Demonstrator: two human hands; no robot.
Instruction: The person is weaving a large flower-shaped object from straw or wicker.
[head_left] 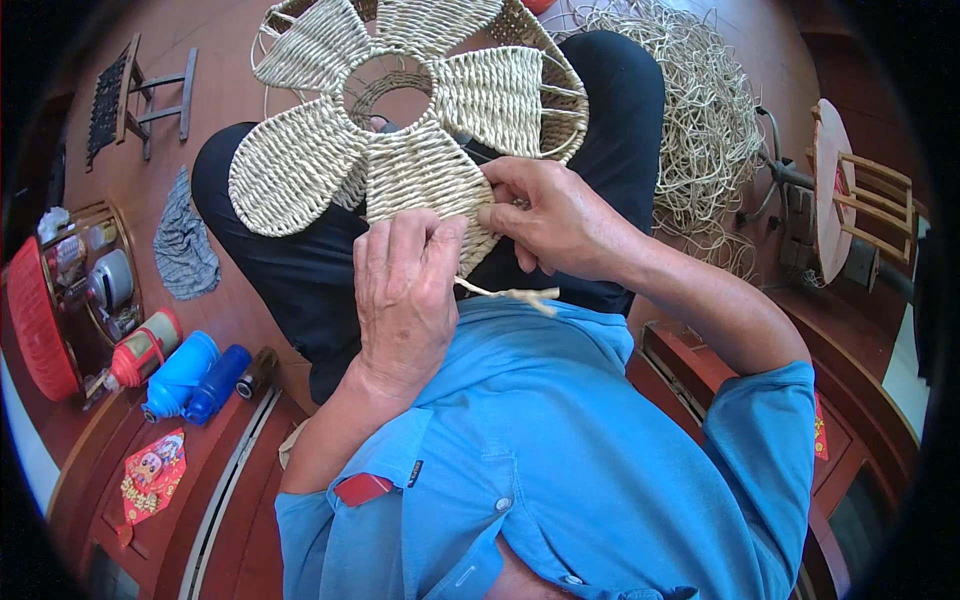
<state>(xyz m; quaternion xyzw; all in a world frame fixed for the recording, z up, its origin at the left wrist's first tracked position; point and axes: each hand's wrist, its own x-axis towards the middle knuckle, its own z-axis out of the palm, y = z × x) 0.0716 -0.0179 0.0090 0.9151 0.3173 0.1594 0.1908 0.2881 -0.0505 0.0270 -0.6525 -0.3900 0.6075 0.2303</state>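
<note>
A woven straw-cord piece (490, 100), shaped like a flower with several petals round an open ring, rests over my dark-trousered knees. My left hand (405, 295) is curled over the lower edge of the nearest woven petal (415, 175). Beside it on the right, my right hand (545, 215) pinches that petal's right edge, with some fingertips hidden. A loose pale cord end (540, 297) dangles just below both hands, over my blue shirt.
A large tangle of cord (705, 100) lies at the right. A wooden stool (880, 200) and a round board (830, 195) stand far right. At left are a dark seat (135, 95), a grey cloth (185, 245), a red basin (40, 320) and several bottles (180, 370).
</note>
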